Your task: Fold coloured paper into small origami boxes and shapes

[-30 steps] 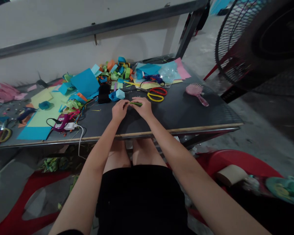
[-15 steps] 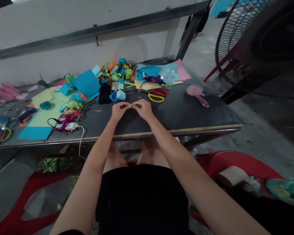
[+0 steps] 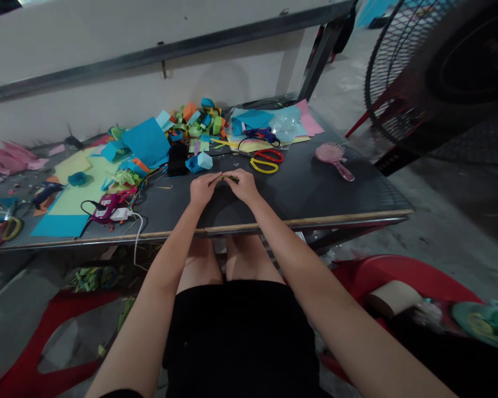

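Over the dark tabletop, my left hand and my right hand meet, fingertips almost touching. Both are closed in a pinch on one small, thin green strip, which looks like folded paper; the fingers cover most of it. Just beyond my hands lie scissors with one red and one yellow handle loop. A blue folded paper piece sits past my left hand, beside a black object whose kind I cannot make out.
Behind is a heap of coloured paper pieces. A pink hairbrush lies to the right, a purple power strip with a white cable to the left. A glue gun rests on papers. A large fan stands right, near a red stool.
My fingers have shifted slightly on the green strip; the left fingertips now angle upward more and the strip appears bent between the hands. My legs have moved closer together.
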Motion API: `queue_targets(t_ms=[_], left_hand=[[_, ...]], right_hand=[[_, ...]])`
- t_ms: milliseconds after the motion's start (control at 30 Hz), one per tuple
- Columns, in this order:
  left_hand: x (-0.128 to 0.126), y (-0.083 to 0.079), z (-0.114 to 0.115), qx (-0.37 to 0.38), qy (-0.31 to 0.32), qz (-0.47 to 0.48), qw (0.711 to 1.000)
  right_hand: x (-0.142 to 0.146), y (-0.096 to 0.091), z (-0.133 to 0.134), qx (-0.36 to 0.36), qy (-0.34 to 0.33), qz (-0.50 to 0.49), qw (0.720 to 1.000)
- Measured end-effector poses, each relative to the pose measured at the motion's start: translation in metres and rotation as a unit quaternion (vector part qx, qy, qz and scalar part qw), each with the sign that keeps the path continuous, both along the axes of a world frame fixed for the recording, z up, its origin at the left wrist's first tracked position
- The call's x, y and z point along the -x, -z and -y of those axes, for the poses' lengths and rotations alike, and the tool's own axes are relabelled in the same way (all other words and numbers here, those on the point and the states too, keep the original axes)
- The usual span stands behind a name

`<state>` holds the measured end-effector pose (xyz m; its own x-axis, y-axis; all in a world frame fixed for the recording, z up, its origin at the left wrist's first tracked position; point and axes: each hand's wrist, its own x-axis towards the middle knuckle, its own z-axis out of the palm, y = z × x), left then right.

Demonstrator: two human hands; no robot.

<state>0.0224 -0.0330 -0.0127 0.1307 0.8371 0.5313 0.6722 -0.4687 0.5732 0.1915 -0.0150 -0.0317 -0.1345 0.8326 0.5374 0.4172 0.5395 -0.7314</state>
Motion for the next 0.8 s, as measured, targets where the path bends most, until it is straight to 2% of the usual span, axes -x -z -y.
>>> queue_targets(t_ms=[500, 800], left_hand=[[-0.0011, 0.0012, 0.0068, 0.019, -0.074, -0.051, 0.996], [-0.0001, 0.0025, 0.0063, 0.010, -0.067, 0.014, 0.998]], right_hand=[[-0.0026, -0.0022, 0.0023, -0.003, -0.023, 0.057, 0.998], [-0.0034, -0.0031, 0.0061, -0.013, -0.023, 0.065, 0.998]])
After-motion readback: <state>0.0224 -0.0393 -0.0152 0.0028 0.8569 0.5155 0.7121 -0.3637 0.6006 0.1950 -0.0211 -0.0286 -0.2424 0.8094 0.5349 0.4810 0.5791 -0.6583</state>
